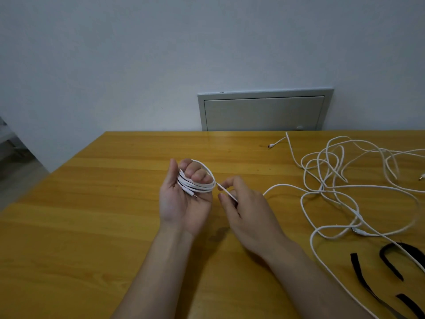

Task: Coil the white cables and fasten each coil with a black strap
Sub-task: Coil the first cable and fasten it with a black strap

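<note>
Yellow wooden table [92,215] with tangled white cables [322,189] and black straps [358,270] at its right side

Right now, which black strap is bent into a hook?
The curved strap farthest from the person, under a white cable; the long strap and short strap lie nearly straight.

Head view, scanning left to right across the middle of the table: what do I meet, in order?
Left hand, with the coil wound round its fingers → right hand pinching the cable → tangle of loose white cables. The black straps overlap the tangle sideways, so they are left out.
</note>
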The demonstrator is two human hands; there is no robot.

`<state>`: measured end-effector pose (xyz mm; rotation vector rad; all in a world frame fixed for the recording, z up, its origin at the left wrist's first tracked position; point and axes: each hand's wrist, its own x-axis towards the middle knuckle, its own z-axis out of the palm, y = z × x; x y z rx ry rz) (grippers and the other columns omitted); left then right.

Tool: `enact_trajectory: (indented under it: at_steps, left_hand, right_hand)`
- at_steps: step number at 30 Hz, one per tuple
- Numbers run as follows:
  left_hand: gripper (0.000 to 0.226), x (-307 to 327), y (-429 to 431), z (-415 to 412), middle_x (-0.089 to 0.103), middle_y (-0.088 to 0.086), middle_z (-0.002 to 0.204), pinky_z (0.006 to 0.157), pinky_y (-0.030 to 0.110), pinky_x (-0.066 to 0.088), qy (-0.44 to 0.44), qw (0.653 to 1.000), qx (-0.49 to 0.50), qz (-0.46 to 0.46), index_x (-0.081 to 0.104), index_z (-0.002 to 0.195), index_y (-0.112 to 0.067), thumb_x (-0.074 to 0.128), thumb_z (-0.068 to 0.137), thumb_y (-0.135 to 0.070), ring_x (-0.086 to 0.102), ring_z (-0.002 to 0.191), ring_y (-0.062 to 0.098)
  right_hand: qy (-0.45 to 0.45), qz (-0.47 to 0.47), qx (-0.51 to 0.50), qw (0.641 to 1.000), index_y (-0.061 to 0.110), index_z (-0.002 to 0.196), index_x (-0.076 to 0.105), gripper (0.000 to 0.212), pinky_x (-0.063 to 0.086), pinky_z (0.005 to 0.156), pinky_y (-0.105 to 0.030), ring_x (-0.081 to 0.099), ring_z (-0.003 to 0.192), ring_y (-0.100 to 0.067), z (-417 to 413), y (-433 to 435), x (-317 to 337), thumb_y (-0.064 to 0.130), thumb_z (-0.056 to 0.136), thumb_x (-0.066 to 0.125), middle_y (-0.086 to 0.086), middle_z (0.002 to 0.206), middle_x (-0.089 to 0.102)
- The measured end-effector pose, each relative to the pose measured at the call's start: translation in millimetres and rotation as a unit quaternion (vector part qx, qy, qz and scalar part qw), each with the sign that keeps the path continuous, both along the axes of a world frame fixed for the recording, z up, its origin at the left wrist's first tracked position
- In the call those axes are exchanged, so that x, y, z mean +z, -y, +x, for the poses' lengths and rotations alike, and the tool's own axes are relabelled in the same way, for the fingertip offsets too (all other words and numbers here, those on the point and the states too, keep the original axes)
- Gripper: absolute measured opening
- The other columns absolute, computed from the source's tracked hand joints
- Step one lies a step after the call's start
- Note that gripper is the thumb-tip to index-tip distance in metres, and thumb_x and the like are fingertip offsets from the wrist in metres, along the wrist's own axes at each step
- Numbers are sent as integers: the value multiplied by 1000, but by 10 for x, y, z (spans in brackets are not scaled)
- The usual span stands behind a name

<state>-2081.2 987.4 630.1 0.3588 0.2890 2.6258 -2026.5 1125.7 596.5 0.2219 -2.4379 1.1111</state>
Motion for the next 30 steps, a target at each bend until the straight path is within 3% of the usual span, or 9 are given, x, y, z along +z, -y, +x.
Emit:
enact_trajectory:
  at_steps: [2, 6, 10, 13, 17, 20, 25, 28, 30]
  left_hand:
    - [47, 53, 10, -2, 56, -2, 69, 62, 24, 52, 29, 996, 76, -24, 61, 76, -12, 39, 108, -38, 60, 61, 13]
    - [46, 119, 20, -14, 65, 1, 78, 72, 25, 56, 42, 976, 190, -94, 64, 82, -13, 37, 108, -39, 69, 72, 15]
    - [44, 115, -88, 35, 68, 4, 80, 82, 29, 56, -41, 937, 267, -221, 58, 92, -11, 29, 110, -38, 72, 83, 21]
    - [46, 90, -138, 38, 71, 6, 79, 83, 32, 57, -106, 898, 303, -302, 58, 93, -9, 24, 112, -33, 74, 86, 27]
    - [41, 54, -119, 13, 72, 7, 77, 77, 32, 56, -160, 824, 343, -422, 57, 91, -10, 27, 113, -27, 74, 82, 29]
    - [37, 16, -88, 12, 72, 7, 77, 74, 31, 55, -187, 771, 357, -493, 59, 90, -12, 32, 113, -25, 74, 80, 28]
    - [38, -107, -106, 37, 69, 4, 72, 70, 37, 53, -279, 682, 330, -590, 63, 88, -17, 38, 109, -35, 66, 69, 18]
    - [43, -148, -90, 42, 59, -6, 59, 60, 37, 44, -350, 597, 317, -649, 62, 74, -26, 37, 106, -41, 55, 57, 10]
    - [48, -140, -87, 51, 49, -11, 52, 58, 34, 34, -378, 566, 291, -672, 56, 62, -32, 36, 105, -44, 45, 52, 6]
  right_hand:
    - [-10, 2, -21, 1000, 29, 100, 55, 3, 43, 62, -42, 55, 65, -19, -4, -14, -1, 31, 102, 55, 12, 62, 51]
    - [-37, 39, -35, 998, 25, 88, 63, 13, 40, 60, -36, 50, 65, -9, -8, -28, 9, 33, 99, 62, 17, 65, 47]
    - [-27, 65, -32, 997, 25, 86, 66, 29, 47, 60, -43, 61, 69, -22, 18, 25, 43, 47, 97, 50, 7, 70, 64]
    - [-30, 76, -33, 996, 25, 73, 57, 38, 46, 58, -46, 59, 65, -25, 31, 32, 66, 51, 98, 45, 2, 65, 63]
    - [-43, 82, -51, 994, 27, 83, 63, 28, 38, 55, -35, 58, 64, -20, 58, -34, 106, 52, 94, 57, 10, 60, 53]
    - [-43, 90, -45, 994, 27, 89, 63, 14, 38, 55, -35, 58, 64, -21, 59, -109, 109, 40, 92, 67, 15, 59, 42]
    - [-97, 66, -21, 993, 26, 84, 65, 19, 44, 56, -38, 54, 66, -9, 61, -125, 129, 42, 94, 64, 14, 69, 55]
    - [-119, 58, -16, 991, 28, 82, 68, 23, 45, 58, -35, 56, 69, -6, 34, -162, 106, 45, 95, 62, 14, 75, 61]
    - [-130, 64, -24, 989, 26, 76, 67, 31, 42, 55, -36, 53, 65, -7, 13, -193, 84, 50, 95, 59, 12, 69, 56]
